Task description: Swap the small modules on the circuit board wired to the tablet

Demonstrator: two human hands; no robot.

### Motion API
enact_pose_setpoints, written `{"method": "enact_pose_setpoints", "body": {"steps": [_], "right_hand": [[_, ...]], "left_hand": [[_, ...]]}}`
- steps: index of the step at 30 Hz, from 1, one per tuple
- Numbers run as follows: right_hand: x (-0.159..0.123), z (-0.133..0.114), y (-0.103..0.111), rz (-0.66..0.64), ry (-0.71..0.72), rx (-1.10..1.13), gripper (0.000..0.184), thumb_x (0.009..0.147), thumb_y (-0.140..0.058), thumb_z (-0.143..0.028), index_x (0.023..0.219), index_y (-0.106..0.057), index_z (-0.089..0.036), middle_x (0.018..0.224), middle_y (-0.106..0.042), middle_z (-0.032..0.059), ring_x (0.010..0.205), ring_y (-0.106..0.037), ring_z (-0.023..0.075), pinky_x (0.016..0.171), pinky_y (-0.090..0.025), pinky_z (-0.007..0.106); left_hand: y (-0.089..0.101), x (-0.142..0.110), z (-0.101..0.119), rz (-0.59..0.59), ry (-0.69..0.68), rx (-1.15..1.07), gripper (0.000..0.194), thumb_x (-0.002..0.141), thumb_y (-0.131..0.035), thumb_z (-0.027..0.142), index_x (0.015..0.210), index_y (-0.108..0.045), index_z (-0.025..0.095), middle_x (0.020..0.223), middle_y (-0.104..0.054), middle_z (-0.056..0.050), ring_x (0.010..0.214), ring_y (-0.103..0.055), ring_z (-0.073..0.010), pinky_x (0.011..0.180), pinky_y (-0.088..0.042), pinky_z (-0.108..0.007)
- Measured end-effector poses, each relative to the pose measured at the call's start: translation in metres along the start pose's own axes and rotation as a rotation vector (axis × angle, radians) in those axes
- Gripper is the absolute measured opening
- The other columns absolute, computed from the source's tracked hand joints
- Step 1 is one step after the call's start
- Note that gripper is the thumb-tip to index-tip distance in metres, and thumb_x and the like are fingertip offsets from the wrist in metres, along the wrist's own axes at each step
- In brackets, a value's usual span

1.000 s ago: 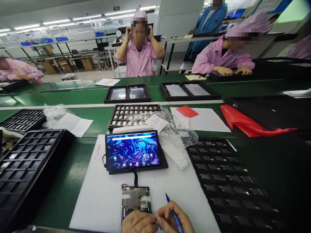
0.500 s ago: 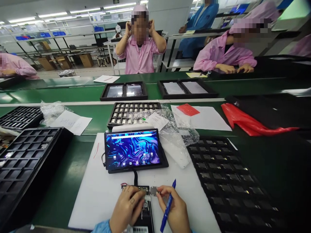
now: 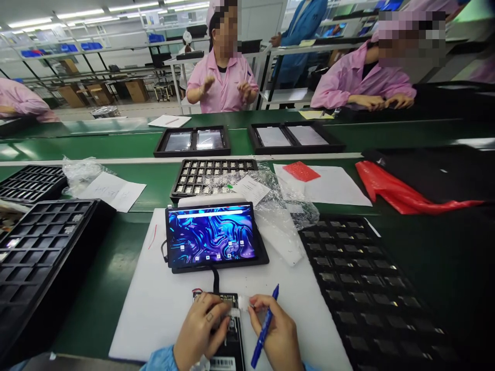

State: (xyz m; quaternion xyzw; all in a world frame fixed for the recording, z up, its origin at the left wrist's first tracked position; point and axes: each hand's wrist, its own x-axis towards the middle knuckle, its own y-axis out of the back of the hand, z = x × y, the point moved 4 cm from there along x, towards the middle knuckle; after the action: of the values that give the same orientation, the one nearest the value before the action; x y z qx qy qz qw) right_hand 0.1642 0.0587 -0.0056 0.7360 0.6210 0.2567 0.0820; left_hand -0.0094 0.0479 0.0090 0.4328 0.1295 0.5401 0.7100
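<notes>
My left hand (image 3: 201, 330) rests on a dark circuit board (image 3: 228, 342) lying on a white mat (image 3: 154, 304), its fingers pressing the board's top edge. My right hand (image 3: 274, 335) holds a blue pen (image 3: 265, 327) and pinches a small pale component (image 3: 243, 302) at the board's upper right corner. A black cable (image 3: 215, 281) runs from the board up to a lit tablet screen (image 3: 211, 240) showing a blue swirl pattern.
Black compartment trays stand at the left (image 3: 42, 252) and right (image 3: 367, 288). A tray of small parts (image 3: 209, 178) under crumpled plastic film (image 3: 286, 216) lies behind the tablet. Papers (image 3: 328, 188), a red bag (image 3: 398, 193) and display trays (image 3: 193, 141) lie farther back. Other people in pink coats sit across the belt.
Both hands have come up the board to its top edge and the right hand now pinches a small component. The person opposite has lowered both hands from the head.
</notes>
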Motion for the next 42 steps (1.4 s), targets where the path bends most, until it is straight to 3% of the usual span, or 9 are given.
{"method": "enact_pose_setpoints", "body": {"steps": [15, 42], "right_hand": [[-0.003, 0.004, -0.001, -0.036, -0.014, -0.025, 0.004, 0.079, -0.056, -0.019, 0.078, -0.057, -0.022, 0.068, -0.067, 0.0011, 0.059, -0.066, 0.0157, 0.058, -0.055, 0.022], [0.000, -0.004, 0.000, 0.028, 0.060, -0.001, 0.007, 0.080, -0.056, -0.016, 0.079, -0.057, -0.023, 0.068, -0.066, -0.0006, 0.057, -0.067, 0.0136, 0.058, -0.056, 0.019]], "left_hand": [[0.005, 0.010, 0.011, -0.010, -0.108, 0.161, 0.030, 0.087, -0.047, 0.015, 0.111, -0.063, 0.022, 0.085, -0.054, -0.007, 0.071, -0.055, -0.0197, 0.058, -0.050, -0.033], [0.004, 0.006, 0.006, 0.052, -0.085, 0.031, 0.026, 0.087, -0.047, 0.009, 0.108, -0.061, 0.017, 0.085, -0.058, -0.008, 0.074, -0.056, -0.0189, 0.062, -0.050, -0.032]]}}
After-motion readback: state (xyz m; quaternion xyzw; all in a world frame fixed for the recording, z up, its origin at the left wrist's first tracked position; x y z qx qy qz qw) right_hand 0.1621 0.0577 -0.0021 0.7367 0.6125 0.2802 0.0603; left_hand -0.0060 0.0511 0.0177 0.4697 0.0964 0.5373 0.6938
